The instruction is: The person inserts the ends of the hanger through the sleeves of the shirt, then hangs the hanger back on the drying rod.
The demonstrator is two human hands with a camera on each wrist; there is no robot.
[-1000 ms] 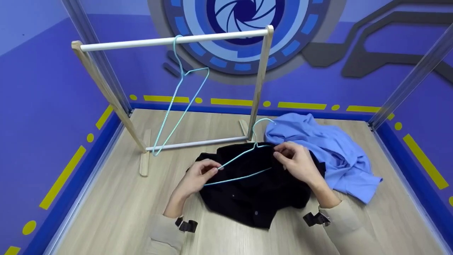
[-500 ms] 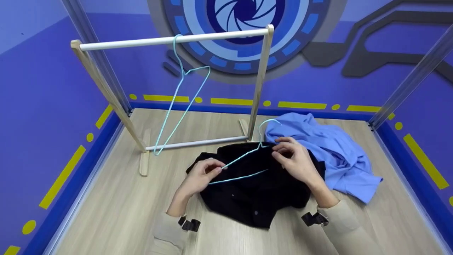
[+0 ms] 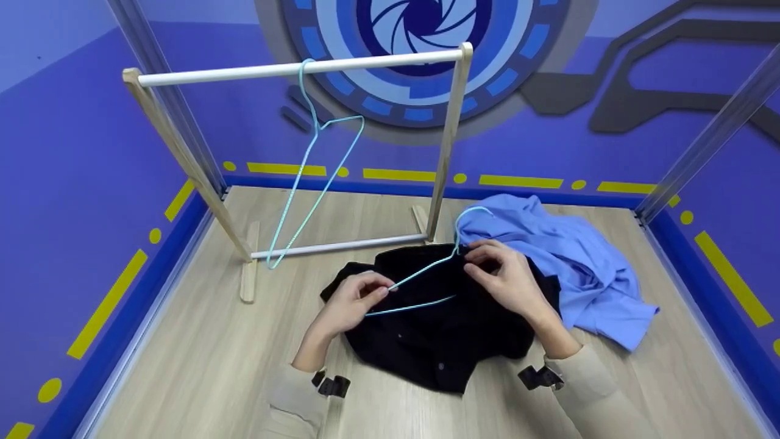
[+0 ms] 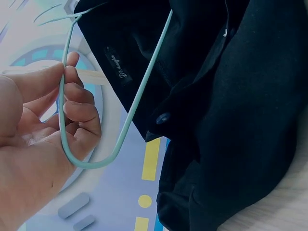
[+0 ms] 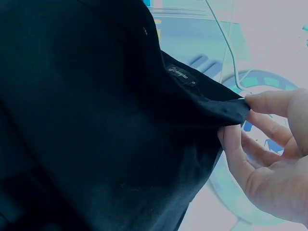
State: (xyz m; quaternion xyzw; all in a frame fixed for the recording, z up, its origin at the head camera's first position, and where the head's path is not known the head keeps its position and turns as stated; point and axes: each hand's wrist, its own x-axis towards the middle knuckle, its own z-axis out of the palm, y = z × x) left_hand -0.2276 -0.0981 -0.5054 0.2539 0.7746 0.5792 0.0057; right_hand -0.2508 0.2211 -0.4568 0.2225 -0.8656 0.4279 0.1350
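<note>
A black buttoned shirt lies bunched on the wooden tabletop, its neck opening toward the back. My left hand pinches one shoulder of a light teal wire hanger between thumb and fingertips. The hanger's other end runs into the shirt's neck opening and is hidden there, while its hook stands up behind the collar. My right hand pinches the edge of the shirt's collar, as the right wrist view shows, with a label visible inside the collar.
Behind the shirt on the left stands a wooden rack with a white top rail. A second teal hanger dangles from that rail. A crumpled blue garment lies at the right, against the black shirt. Patterned walls enclose the tabletop.
My left hand has slid the hanger rightward, deeper into the shirt's neck opening, and the hook has shifted right with it. The right hand has moved slightly left, still pinching the collar.
</note>
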